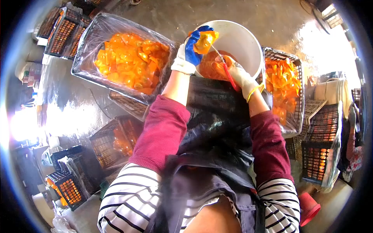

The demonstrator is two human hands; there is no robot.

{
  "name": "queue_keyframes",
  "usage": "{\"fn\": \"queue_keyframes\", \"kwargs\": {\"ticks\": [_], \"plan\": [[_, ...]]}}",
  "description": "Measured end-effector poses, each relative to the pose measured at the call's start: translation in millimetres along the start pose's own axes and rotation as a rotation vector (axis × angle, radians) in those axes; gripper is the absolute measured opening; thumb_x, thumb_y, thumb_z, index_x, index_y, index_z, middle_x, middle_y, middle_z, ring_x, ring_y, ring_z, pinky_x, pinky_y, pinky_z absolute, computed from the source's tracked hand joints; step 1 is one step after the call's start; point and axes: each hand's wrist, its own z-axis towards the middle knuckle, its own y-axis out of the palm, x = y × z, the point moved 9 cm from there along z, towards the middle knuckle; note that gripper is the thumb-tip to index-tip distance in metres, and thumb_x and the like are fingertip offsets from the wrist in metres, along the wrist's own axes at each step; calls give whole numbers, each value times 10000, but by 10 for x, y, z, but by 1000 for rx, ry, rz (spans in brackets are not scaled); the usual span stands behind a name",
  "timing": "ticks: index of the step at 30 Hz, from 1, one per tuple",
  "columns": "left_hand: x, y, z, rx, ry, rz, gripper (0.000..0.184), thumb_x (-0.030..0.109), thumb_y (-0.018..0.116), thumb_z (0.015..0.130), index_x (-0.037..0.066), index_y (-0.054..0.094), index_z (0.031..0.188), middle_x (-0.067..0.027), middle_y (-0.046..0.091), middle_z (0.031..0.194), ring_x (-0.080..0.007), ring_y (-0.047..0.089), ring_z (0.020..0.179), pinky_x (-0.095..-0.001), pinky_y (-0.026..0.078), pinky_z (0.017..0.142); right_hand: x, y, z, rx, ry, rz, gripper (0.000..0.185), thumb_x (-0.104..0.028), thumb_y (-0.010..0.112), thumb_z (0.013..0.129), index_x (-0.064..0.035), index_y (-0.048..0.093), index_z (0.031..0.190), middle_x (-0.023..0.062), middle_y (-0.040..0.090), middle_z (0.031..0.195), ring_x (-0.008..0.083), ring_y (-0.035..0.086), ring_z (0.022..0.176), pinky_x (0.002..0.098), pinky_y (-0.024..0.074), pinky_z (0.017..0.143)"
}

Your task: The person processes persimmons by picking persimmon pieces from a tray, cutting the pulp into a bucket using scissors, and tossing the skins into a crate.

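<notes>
My left hand (194,46), in a white glove with blue coating, grips a glossy orange-yellow piece of fruit or vegetable (206,42) over the far left rim of a white bucket (248,42). My right hand (237,73), in a pale glove with a yellow cuff, is closed around a red-handled tool (230,77). The tool's thin metal end points up to the orange piece and seems to touch it; its exact kind is unclear. Inside the bucket lies orange-red pulpy matter (209,65).
Left of the bucket stands a plastic-lined crate (83,58) full of orange pieces (128,62). Another lined crate (298,97) with similar pieces stands at right. More crates (320,128) sit around, and a red container (309,209) is at lower right. A black apron (217,112) covers my lap.
</notes>
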Motion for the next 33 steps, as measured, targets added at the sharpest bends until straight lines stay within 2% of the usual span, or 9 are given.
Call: {"fn": "queue_keyframes", "kwargs": {"ticks": [3,8,12,16,19,23,26,29,33], "plan": [[-84,124,97,-30,10,3,529,411,531,922,15,521,1273,-106,546,1299,-235,513,1195,-340,362,1050,-72,-224,-32,133,-109,-200,380,-286,628,882,-63,578,1185,108,662,1044,199,623,942,298,465,835],[-115,-99,27,108,-55,-140,498,395,537,931,16,535,1255,-112,583,1233,-222,550,1141,-336,442,988,95,-83,-28,114,-16,-88,351,-286,635,896,-38,608,1143,62,670,897,119,626,777,253,495,690],[-126,-117,-84,239,-130,-137,617,315,725,812,-20,475,1266,-156,545,1229,-290,535,1156,-432,515,937,93,-184,24,227,-66,-169,348,-293,632,894,-45,612,1137,68,670,907,149,618,811,280,481,735],[-274,-148,-128,188,-245,373,569,337,611,905,-54,439,1281,-154,537,1180,-245,570,1058,-337,558,866,-50,-209,11,285,-126,-238,348,-305,626,889,-51,607,1127,70,664,963,175,607,895,305,462,792],[-253,-86,-117,188,-205,350,559,339,660,870,-39,505,1252,-136,598,1125,-196,610,991,-261,523,836,77,-224,25,269,-111,-197,308,-296,557,916,-64,611,1111,140,649,1025,249,607,969,345,445,847],[-383,-184,-65,135,-203,397,571,389,564,924,-49,457,1273,-158,549,1165,-227,579,1045,-294,564,819,97,-243,-18,299,-45,-219,300,-293,520,934,-65,614,1105,167,650,1028,282,617,971,361,447,852],[-209,21,-172,186,-304,820,546,396,556,926,-34,488,1256,-184,570,1156,-228,585,1050,-302,551,811,22,-249,12,366,-164,-257,321,-313,535,927,-62,613,1109,165,657,996,275,629,930,359,459,823],[-204,-150,-123,170,-239,1161,541,420,576,907,-25,535,1212,-197,593,1142,-226,593,1046,-309,522,798,129,-223,22,259,-3,-217,348,-341,544,920,-63,611,1118,175,659,985,291,631,928,364,461,811],[-198,-174,-181,339,-339,992,410,293,619,888,5,579,1177,-158,629,1119,-228,605,988,-322,490,810,182,-242,12,280,-27,-164,382,-377,567,901,-58,612,1105,177,661,973,296,631,936,361,459,809]]}}
